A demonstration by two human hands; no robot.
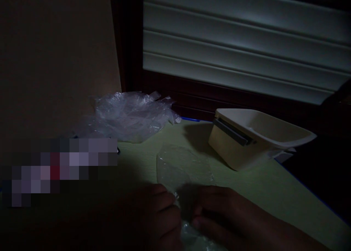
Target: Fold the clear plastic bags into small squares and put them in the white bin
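A thin clear plastic bag lies flattened on the pale green table, its crinkled lower part showing between my hands. My left hand has its fingers curled over the bag's left edge, knuckles up. Just to the right, my right hand bends its thumb and fingers together at the same bag. Its fingertips are in deep shadow, so the exact grip is hard to make out. Dim light hides both wrists partly.
A heap of crumpled clear plastic bags sits at the back left against the wall. A cream plastic bin with a grey handle stands at the back right, near the table's blue edge. A slatted shutter rises behind. Something blurred out lies left.
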